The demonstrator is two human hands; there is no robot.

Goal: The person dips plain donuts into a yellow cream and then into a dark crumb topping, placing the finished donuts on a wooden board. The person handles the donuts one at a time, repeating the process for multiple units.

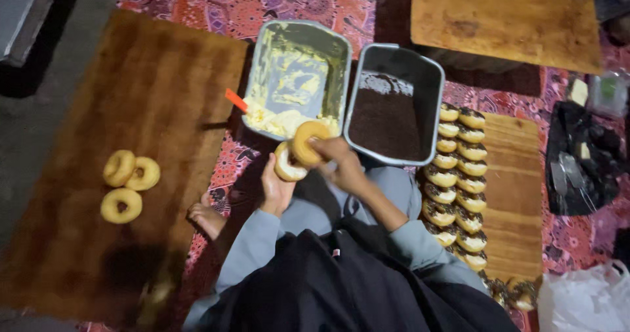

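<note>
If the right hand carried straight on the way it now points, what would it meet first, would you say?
The right hand holds a doughnut and points up and left in the head view, toward the metal tray of pale cream. It would likely meet the cream at the tray's near edge first, though depth is hard to judge.

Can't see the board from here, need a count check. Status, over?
Left hand holds one doughnut. Right hand holds another doughnut at the cream tray. Nothing blocking.
</note>
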